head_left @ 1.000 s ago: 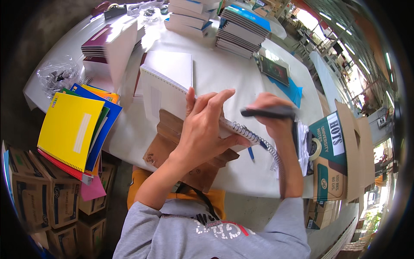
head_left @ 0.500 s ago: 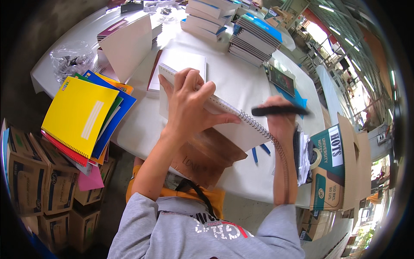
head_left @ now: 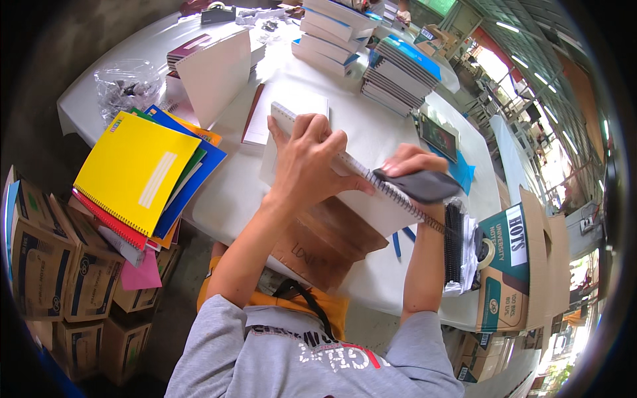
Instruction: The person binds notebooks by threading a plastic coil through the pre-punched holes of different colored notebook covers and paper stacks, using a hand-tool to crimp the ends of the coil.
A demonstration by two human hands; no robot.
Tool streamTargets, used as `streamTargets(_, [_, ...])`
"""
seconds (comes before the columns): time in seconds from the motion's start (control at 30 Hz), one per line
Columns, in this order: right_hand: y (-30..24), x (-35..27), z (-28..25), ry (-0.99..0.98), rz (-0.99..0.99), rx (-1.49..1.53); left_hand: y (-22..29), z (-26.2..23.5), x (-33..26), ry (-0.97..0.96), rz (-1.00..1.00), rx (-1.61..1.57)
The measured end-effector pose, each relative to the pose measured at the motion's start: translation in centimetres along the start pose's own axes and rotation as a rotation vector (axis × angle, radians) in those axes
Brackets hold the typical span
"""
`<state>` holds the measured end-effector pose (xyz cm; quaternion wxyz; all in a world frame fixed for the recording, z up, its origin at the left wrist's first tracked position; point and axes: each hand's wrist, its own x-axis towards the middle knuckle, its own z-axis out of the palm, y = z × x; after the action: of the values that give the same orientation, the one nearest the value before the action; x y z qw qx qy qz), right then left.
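I see the left hand (head_left: 305, 156) pinching a white notebook (head_left: 365, 209) by its punched edge, mid-frame, thumb near a wire coil (head_left: 413, 207). The right hand (head_left: 415, 159) curls its fingers over a black rounded object (head_left: 428, 188) at that coil; I can't tell what kind. I judge the step in hand to be winding the coil through the holes; the next move calls for a steady left hold and even turning. Farther out, a blue pen (head_left: 397, 245) lies on the worktop (head_left: 229, 215) and a yellow notebook (head_left: 129, 169) sits at frame left.
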<state>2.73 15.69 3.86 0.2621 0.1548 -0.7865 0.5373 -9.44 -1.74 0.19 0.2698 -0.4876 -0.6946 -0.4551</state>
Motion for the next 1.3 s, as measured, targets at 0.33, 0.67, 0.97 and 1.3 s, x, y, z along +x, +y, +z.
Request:
streamTargets(0.33, [1.4, -0.2, 2.3, 0.068, 0.214, -0.265, -3.0, -1.5, 0.5, 0.053, -0.055, -0.134])
streamTargets(0.67, [1.6, 2.6, 3.5, 0.187, 0.04, -0.232, -3.8, -1.2, 1.5, 0.151, 0.01, -0.106])
streamTargets(0.97, [1.3, 4.9, 3.5, 0.027, -0.101, -0.061, -4.4, -1.2, 1.4, 0.15, -0.08, -0.145])
streamTargets(1.3, [3.1, 8.8, 2.1, -0.129, 0.095, -0.673, -5.9, -0.7, 1.8, 0.187, -0.169, -0.285])
